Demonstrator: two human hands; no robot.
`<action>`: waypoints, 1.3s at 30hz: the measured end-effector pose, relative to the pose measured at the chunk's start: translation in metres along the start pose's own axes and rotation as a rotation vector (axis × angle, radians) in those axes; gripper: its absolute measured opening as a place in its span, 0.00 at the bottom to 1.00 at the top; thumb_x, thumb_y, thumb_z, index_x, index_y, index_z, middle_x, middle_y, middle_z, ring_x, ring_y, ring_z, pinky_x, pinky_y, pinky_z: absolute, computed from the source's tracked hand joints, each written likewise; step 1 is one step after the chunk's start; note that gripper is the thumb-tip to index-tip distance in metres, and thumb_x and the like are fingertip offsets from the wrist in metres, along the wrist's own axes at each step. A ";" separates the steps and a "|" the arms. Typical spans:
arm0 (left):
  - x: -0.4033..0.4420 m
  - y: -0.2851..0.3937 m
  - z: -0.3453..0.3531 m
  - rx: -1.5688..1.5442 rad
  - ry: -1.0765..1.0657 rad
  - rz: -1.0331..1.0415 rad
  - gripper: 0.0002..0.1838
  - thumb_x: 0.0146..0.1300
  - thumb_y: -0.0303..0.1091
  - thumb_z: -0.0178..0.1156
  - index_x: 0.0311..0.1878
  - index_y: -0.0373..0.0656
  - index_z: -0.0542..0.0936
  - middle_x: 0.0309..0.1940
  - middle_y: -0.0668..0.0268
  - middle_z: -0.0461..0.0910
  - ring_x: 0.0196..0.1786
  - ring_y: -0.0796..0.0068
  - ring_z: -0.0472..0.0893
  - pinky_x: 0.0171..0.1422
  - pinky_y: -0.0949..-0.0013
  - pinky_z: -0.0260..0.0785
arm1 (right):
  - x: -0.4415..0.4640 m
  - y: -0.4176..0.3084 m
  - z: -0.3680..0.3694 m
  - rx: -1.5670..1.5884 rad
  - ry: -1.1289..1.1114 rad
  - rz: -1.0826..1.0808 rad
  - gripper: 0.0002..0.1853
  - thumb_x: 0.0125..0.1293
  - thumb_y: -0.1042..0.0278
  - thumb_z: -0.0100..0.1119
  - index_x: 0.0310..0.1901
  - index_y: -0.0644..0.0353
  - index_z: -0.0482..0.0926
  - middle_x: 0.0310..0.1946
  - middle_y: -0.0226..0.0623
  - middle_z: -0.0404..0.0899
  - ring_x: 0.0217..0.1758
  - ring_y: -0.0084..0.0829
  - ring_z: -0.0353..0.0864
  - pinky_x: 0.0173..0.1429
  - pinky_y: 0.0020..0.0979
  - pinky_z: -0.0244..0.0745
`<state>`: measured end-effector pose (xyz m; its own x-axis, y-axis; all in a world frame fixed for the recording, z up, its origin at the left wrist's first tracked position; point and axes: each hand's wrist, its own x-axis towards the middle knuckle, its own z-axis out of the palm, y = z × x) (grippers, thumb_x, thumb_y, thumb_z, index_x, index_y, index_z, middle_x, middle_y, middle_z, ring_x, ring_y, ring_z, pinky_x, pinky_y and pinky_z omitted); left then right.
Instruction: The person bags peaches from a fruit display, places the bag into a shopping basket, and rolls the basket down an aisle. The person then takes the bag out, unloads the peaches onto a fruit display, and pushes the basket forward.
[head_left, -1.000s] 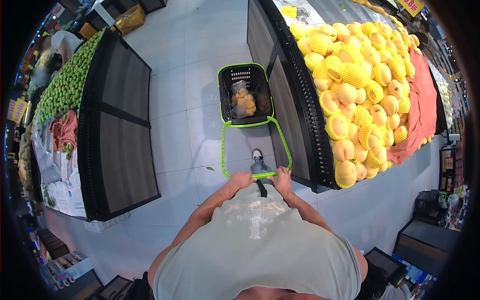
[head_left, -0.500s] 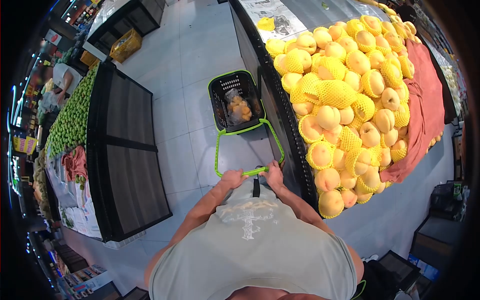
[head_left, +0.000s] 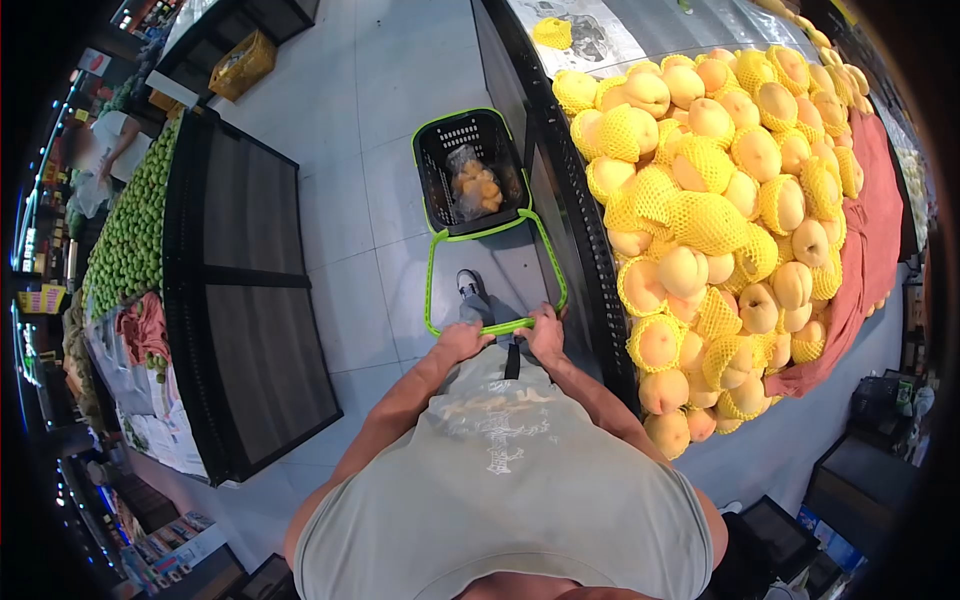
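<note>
The left hand (head_left: 462, 342) and the right hand (head_left: 543, 334) are each wrapped around the end bar of a lime-green looped plastic handle (head_left: 508, 327), set a little apart with a bare stretch of bar between them, close in front of the hem of a grey-green T-shirt (head_left: 500, 510). From there the handle's two long sides run forward to a black plastic shopping basket (head_left: 429, 190) with perforated walls and a lime-green rim, which is straight ahead of the hands, just beside the dark stand on the right; whether its base touches the pale grey tiled floor (head_left: 395, 290) cannot be seen. Inside the basket lies a clear crinkled plastic bag (head_left: 464, 160) with several small orange-yellow fruits (head_left: 482, 191). A black-and-white shoe (head_left: 467, 284) shows through the loop of the handle. On the right, a black-edged display surface (head_left: 585, 235) carries a heap of round yellow peaches (head_left: 683, 272), many in yellow foam nets, with a crumpled coral-red cloth (head_left: 868, 240) along the far side and a printed paper sheet (head_left: 602, 36) beyond, one yellow net (head_left: 552, 33) on it. On the left, a dark-panelled stand (head_left: 265, 365) bears small green fruits (head_left: 138, 222) and a bunched reddish cloth (head_left: 145, 327); beyond it stands another person (head_left: 112, 145) in a white top.
</note>
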<state>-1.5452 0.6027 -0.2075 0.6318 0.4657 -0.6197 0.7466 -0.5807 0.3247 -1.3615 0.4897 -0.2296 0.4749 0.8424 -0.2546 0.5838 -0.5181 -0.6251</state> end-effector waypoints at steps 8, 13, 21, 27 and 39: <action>0.062 -0.060 -0.048 -0.057 0.015 0.071 0.31 0.65 0.63 0.47 0.45 0.40 0.79 0.34 0.49 0.83 0.41 0.47 0.82 0.49 0.49 0.72 | 0.077 -0.032 0.015 -0.112 0.032 -0.080 0.24 0.45 0.55 0.75 0.41 0.62 0.82 0.55 0.52 0.72 0.64 0.50 0.67 0.75 0.53 0.47; 0.106 -0.091 -0.081 -0.013 -0.005 0.115 0.31 0.65 0.63 0.47 0.45 0.41 0.80 0.36 0.49 0.82 0.42 0.47 0.81 0.48 0.49 0.72 | 0.128 -0.048 0.016 -0.038 -0.019 -0.034 0.24 0.48 0.55 0.74 0.43 0.62 0.81 0.56 0.52 0.71 0.65 0.50 0.66 0.75 0.54 0.48; 0.133 -0.111 -0.134 -0.062 0.016 0.098 0.29 0.66 0.61 0.48 0.45 0.41 0.81 0.38 0.51 0.83 0.45 0.50 0.82 0.52 0.51 0.72 | 0.187 -0.068 0.022 -0.126 0.041 -0.069 0.25 0.49 0.55 0.73 0.45 0.62 0.80 0.58 0.54 0.69 0.66 0.52 0.63 0.76 0.52 0.47; 0.147 -0.125 -0.161 -0.058 -0.016 0.082 0.30 0.66 0.62 0.47 0.46 0.42 0.81 0.39 0.52 0.83 0.46 0.51 0.82 0.52 0.52 0.72 | 0.216 -0.079 0.026 -0.101 0.042 -0.071 0.26 0.47 0.54 0.74 0.44 0.61 0.80 0.58 0.54 0.69 0.66 0.52 0.64 0.76 0.52 0.47; 0.204 -0.151 -0.221 -0.018 0.032 0.097 0.31 0.66 0.62 0.46 0.45 0.41 0.80 0.35 0.50 0.83 0.42 0.49 0.82 0.47 0.50 0.73 | 0.299 -0.103 0.015 -0.017 0.147 -0.148 0.26 0.44 0.52 0.75 0.42 0.60 0.80 0.54 0.49 0.73 0.64 0.51 0.66 0.76 0.52 0.46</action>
<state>-1.4831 0.9329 -0.2252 0.7072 0.4291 -0.5619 0.6850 -0.6124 0.3946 -1.2896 0.7971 -0.2529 0.4731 0.8796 -0.0494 0.6650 -0.3933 -0.6349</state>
